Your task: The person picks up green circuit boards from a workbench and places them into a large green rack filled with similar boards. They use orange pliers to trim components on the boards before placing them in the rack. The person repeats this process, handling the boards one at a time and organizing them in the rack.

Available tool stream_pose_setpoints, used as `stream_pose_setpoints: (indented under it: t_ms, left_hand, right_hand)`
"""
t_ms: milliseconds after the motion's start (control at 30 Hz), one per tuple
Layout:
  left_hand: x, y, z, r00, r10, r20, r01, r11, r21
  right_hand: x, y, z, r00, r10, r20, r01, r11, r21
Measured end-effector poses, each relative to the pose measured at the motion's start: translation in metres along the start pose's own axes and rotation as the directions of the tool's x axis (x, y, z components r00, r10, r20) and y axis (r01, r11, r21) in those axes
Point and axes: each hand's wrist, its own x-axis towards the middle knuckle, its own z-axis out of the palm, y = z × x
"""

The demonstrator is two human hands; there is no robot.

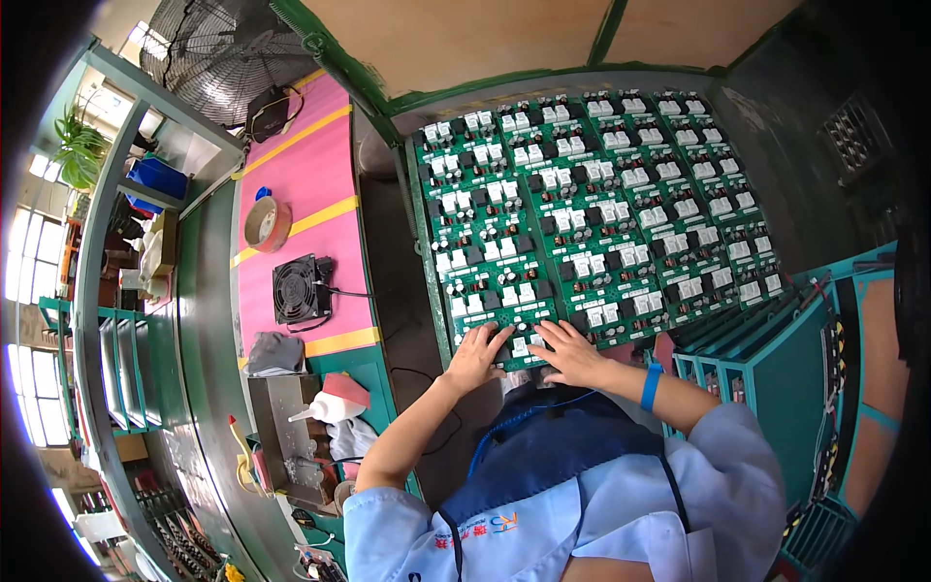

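Green circuit boards (582, 269) stand in rows on a large board-covered surface in front of me, carrying white blocks, black parts and small round components. At the near edge, my left hand (473, 357) rests on the nearest board, its fingers stretched forward among the parts. A short way to its right, my right hand (574, 359) lies on the same near row with fingers apart, beside a white block (519, 346) between the two hands. Neither hand shows anything gripped, though the fingertips partly blend into the components. A blue band (652, 386) circles my right wrist.
Left of the boards runs a pink-topped bench (291, 165) with yellow stripes, bearing a small black fan (303, 290), a round tape-like ring (268, 224) and a white squeeze bottle (335, 403). Green racks (766, 373) stand close on my right. A large caged fan (218, 58) is at far left.
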Motion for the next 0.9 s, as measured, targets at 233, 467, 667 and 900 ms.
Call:
stream_pose_setpoints:
  t_ms: [233,467,667,900]
  left_hand:
    - [0.001,0.002,-0.007,1.000,0.010,0.013,-0.011,0.995,0.098]
    - [0.085,-0.023,-0.204,0.856,0.335,-0.394,-0.171,0.902,0.396]
    - [0.233,0.076,-0.437,0.523,0.671,-0.526,0.243,0.474,0.846]
    - [0.308,0.119,-0.564,0.341,0.594,-0.729,0.463,0.569,0.680]
  right_hand:
    - [0.003,0.000,0.018,0.991,0.075,-0.109,-0.070,0.996,0.049]
    - [0.001,0.008,0.041,0.992,0.020,-0.122,-0.018,1.000,0.024]
    - [-0.004,0.004,0.057,0.982,0.094,-0.164,-0.139,0.947,-0.290]
    - [-0.005,0.008,0.055,0.950,0.226,-0.217,-0.253,0.962,-0.106]
